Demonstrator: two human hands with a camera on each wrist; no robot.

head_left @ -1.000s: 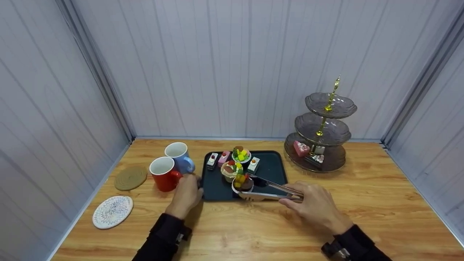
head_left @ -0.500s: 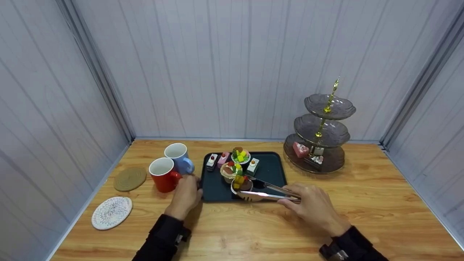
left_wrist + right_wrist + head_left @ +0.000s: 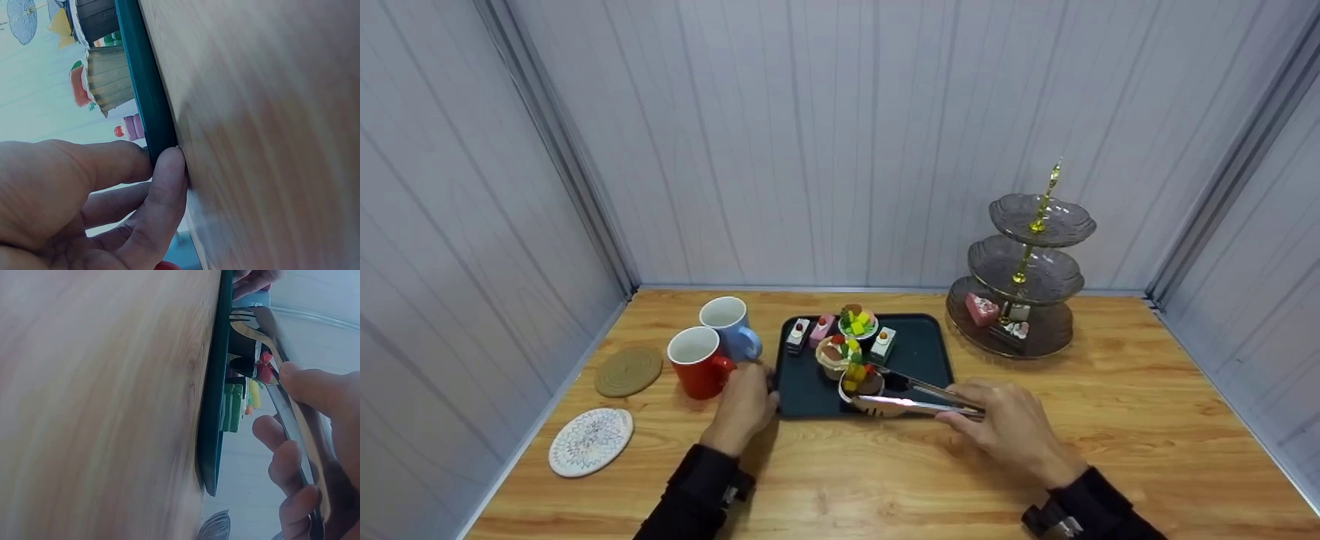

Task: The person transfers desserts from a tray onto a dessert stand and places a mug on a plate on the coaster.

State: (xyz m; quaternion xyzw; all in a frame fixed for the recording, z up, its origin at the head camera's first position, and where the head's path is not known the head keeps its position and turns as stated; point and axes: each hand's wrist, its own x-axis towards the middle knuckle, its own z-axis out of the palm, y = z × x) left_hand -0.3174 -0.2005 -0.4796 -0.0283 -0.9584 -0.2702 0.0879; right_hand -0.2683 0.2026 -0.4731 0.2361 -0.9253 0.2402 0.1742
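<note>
My right hand (image 3: 1009, 427) grips metal serving tongs (image 3: 919, 403), thumb on one arm and fingers curled round the other. The tongs' ends lie on either side of a dark fruit-topped cupcake (image 3: 861, 381) near the front edge of the dark green tray (image 3: 922, 337). At the tray's left edge, my left hand (image 3: 746, 401) pinches the rim between thumb and fingers, as the left wrist view shows. Behind that cupcake on the tray are a pale fruit tart (image 3: 834, 356), another fruit cupcake (image 3: 859, 324) and several small cake slices, one of them green and white (image 3: 884, 343).
A red mug (image 3: 697, 367) and a blue mug (image 3: 727, 322) stand left of the tray, close to my left hand. Two round coasters, one tan (image 3: 628, 372) and one white (image 3: 591, 442), lie farther left. At back right rises a three-tier stand (image 3: 1050, 337) with cake slices on its lowest plate.
The tongs' near arm has tilted slightly at the dark cupcake, and my right hand has shifted a touch left. My left hand stays at the tray's edge.
</note>
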